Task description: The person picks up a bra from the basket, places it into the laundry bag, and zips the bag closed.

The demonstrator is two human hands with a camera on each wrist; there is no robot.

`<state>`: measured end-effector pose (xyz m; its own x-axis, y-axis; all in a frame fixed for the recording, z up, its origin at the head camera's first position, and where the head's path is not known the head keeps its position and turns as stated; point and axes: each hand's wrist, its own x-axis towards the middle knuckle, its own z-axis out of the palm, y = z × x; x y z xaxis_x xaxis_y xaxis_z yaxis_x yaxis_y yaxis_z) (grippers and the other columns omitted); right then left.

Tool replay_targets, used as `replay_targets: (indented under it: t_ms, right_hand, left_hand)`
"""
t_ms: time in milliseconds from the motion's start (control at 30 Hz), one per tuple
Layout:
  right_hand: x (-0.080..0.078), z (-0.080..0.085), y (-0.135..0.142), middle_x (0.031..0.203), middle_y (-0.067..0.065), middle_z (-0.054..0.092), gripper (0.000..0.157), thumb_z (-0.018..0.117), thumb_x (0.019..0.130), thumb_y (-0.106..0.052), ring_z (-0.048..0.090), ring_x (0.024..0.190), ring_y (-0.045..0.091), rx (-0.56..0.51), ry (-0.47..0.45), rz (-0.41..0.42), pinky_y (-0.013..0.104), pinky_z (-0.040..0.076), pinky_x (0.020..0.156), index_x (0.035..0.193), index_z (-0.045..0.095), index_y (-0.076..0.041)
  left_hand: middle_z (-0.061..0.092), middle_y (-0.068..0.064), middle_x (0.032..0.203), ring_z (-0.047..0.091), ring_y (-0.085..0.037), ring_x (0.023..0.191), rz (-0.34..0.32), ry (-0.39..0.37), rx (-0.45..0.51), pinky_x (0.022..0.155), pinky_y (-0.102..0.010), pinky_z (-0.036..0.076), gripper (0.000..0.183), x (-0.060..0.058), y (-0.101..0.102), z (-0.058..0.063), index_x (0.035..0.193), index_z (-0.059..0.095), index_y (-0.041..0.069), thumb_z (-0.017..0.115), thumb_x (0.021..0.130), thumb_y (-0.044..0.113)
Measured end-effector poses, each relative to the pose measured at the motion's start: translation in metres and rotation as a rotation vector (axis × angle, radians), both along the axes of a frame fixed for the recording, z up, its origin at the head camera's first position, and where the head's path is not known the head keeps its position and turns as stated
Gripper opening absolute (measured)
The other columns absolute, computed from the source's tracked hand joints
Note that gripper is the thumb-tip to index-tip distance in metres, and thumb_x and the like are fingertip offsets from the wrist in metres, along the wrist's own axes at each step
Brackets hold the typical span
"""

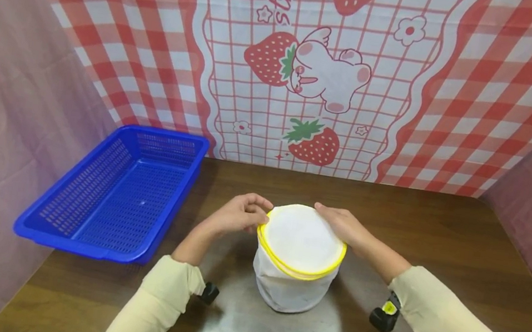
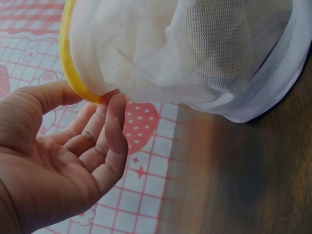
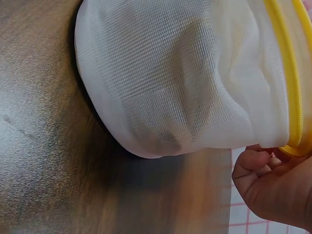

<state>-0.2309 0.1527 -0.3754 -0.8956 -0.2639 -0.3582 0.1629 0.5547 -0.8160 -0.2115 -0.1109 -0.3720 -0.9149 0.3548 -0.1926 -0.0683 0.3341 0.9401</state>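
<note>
A round white mesh laundry bag (image 1: 292, 290) with yellow zipper trim stands upright on the table, its lid lying flat across the top. At the left of its rim is my left hand (image 1: 239, 214). The left wrist view shows that hand's (image 2: 73, 146) thumb and fingertips pinching the yellow edge, the other fingers loosely bent. My right hand (image 1: 342, 226) grips the rim at the far right side. In the right wrist view, the fingers of this hand (image 3: 278, 185) curl in by the yellow trim (image 3: 292, 97); its thumb is hard to make out.
A blue plastic basket (image 1: 156, 230) with slotted walls stands on the left of the brown wooden table (image 1: 438, 239). Behind the table hangs a red-and-white checked cloth (image 1: 375, 141) with strawberry prints. Pinkish fabric (image 1: 15, 116) borders both sides.
</note>
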Motion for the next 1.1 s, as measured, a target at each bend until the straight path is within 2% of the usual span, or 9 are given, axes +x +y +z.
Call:
replay_targets:
  t_ms: [100,267,433,500,667,767,933,1100]
  right_hand:
    - [-0.001,0.001,-0.001,0.096,0.012,0.066,0.066,0.042,0.094,-0.053,0.064,0.064,0.015,-0.006,-0.005,0.009,0.027,0.052,0.058,0.132,0.048,0.001]
    - [-0.001,0.003,-0.003,0.096,0.012,0.066,0.067,0.05,0.091,-0.053,0.065,0.065,0.015,-0.029,-0.028,0.0,0.028,0.053,0.06,0.131,0.049,0.001]
    - [-0.001,0.006,-0.004,0.088,0.008,0.067,0.062,0.053,0.091,-0.049,0.065,0.063,0.015,-0.07,-0.043,0.016,0.029,0.054,0.059,0.128,0.053,0.001]
    - [-0.001,0.007,-0.006,0.086,0.007,0.067,0.061,0.053,0.091,-0.047,0.065,0.063,0.014,-0.086,-0.043,0.034,0.03,0.054,0.059,0.127,0.054,0.002]
    - [0.0,0.01,-0.008,0.087,0.006,0.068,0.057,0.052,0.092,-0.045,0.065,0.064,0.015,-0.11,-0.039,0.047,0.029,0.054,0.06,0.126,0.054,0.001]
    - [0.001,0.011,-0.008,0.085,0.005,0.068,0.053,0.054,0.092,-0.042,0.065,0.064,0.015,-0.129,-0.036,0.034,0.03,0.055,0.06,0.123,0.056,0.001]
    - [0.001,0.01,-0.008,0.078,0.003,0.068,0.047,0.057,0.092,-0.038,0.066,0.062,0.016,-0.14,-0.045,0.015,0.031,0.055,0.059,0.116,0.058,0.002]
    - [0.002,0.009,-0.008,0.077,0.003,0.069,0.049,0.059,0.091,-0.037,0.067,0.063,0.016,-0.135,-0.026,0.015,0.031,0.056,0.058,0.118,0.057,0.003]
  left_hand:
    - [0.066,-0.016,0.099,0.057,-0.016,0.069,-0.01,0.007,0.001,0.068,-0.038,0.05,0.034,0.001,0.0,0.0,0.119,0.055,0.001,0.061,0.086,0.01]
    - [0.067,-0.016,0.099,0.056,-0.011,0.067,-0.035,0.018,0.021,0.064,-0.032,0.049,0.034,0.003,0.0,0.001,0.119,0.055,0.002,0.061,0.086,0.01]
    - [0.068,-0.01,0.093,0.057,-0.015,0.067,-0.062,0.049,0.04,0.059,-0.028,0.047,0.031,0.005,-0.001,0.003,0.116,0.055,0.004,0.061,0.086,0.01]
    - [0.068,-0.012,0.094,0.057,-0.018,0.068,-0.065,0.046,0.036,0.059,-0.027,0.047,0.033,0.004,-0.001,0.003,0.118,0.055,0.004,0.061,0.086,0.009]
    - [0.066,-0.018,0.099,0.054,-0.02,0.068,-0.055,0.021,0.02,0.058,-0.025,0.045,0.037,0.002,0.001,0.004,0.122,0.053,0.002,0.06,0.086,0.008]
    - [0.066,-0.016,0.098,0.053,-0.017,0.066,-0.038,0.004,0.004,0.059,-0.027,0.046,0.035,0.001,0.002,0.005,0.121,0.054,0.004,0.06,0.088,0.013]
    - [0.065,-0.009,0.094,0.053,-0.018,0.07,0.028,-0.031,-0.014,0.065,-0.036,0.049,0.03,-0.004,0.006,0.005,0.115,0.058,0.007,0.059,0.092,0.027]
    - [0.064,-0.01,0.094,0.054,-0.024,0.073,0.051,-0.023,-0.053,0.067,-0.037,0.049,0.03,-0.011,0.016,0.008,0.113,0.061,0.004,0.057,0.093,0.026]
